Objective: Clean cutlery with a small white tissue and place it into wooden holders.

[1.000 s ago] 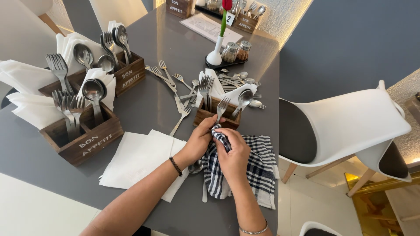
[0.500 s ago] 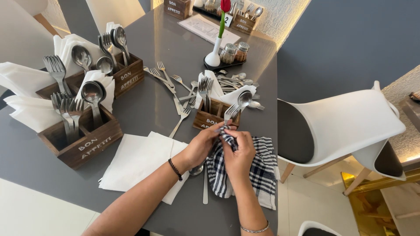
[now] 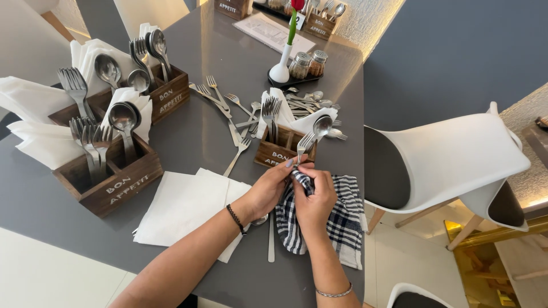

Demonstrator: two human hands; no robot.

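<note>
Head view: both hands (image 3: 294, 191) wipe fork (image 3: 303, 142) with checked cloth (image 3: 337, 222).

fork (image 3: 304, 142) handle hidden by cloth (image 3: 342, 219)

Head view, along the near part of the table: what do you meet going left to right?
Wooden cutlery box → white paper napkins → left hand → right hand → checked cloth → white chair.
</note>
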